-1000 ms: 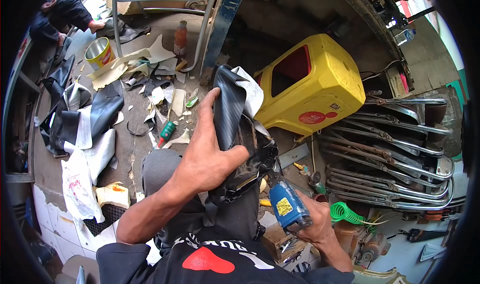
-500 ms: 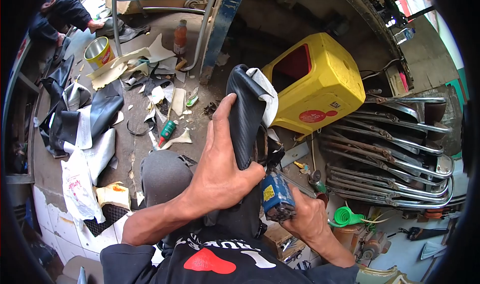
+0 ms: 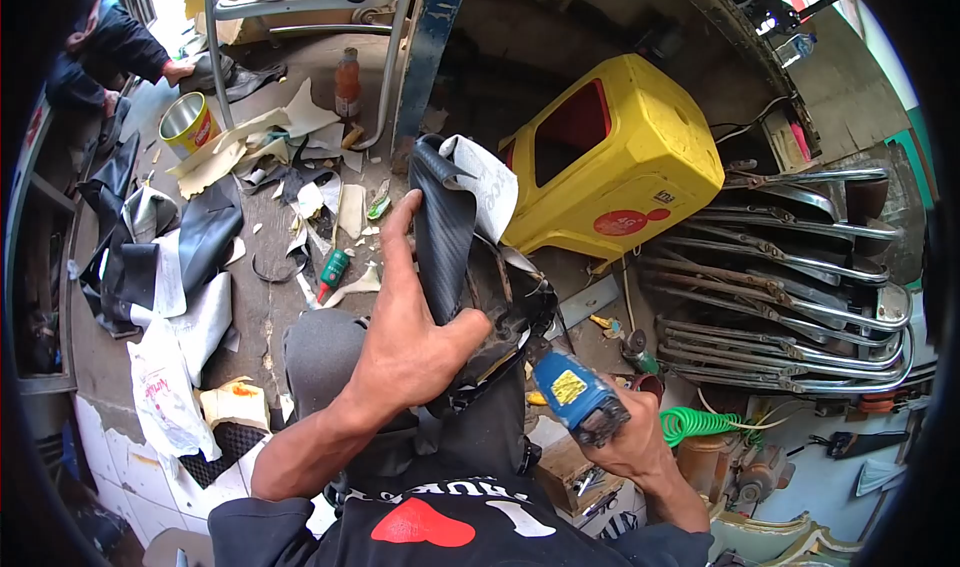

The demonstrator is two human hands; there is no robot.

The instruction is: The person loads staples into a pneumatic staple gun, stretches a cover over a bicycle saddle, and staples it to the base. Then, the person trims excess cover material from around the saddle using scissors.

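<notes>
My left hand [image 3: 410, 332] grips a black textured seat cover [image 3: 440, 232], thumb and fingers pressed on its near side. The cover's white backing [image 3: 490, 192] is folded outward at the top. Under it shows the dark underside of the seat [image 3: 505, 312], with black material gathered along the edge. My right hand [image 3: 630, 432] is wrapped round a blue tool [image 3: 575, 392] with a yellow label, its nose at the lower right edge of the seat. The seat rests over my lap.
A yellow plastic stool [image 3: 650, 157] lies tipped beyond the seat. Metal chair frames [image 3: 780, 287] are stacked at the right, above a green coiled hose [image 3: 695, 425]. Scraps, a green bottle [image 3: 333, 267] and a tin [image 3: 188, 125] lie at the left. Another person [image 3: 110, 47] is at the upper left.
The seat first swung right and more upright, then tilted back left, showing its underside. My left hand moved with it. The blue tool turned so its nose meets the seat's edge again.
</notes>
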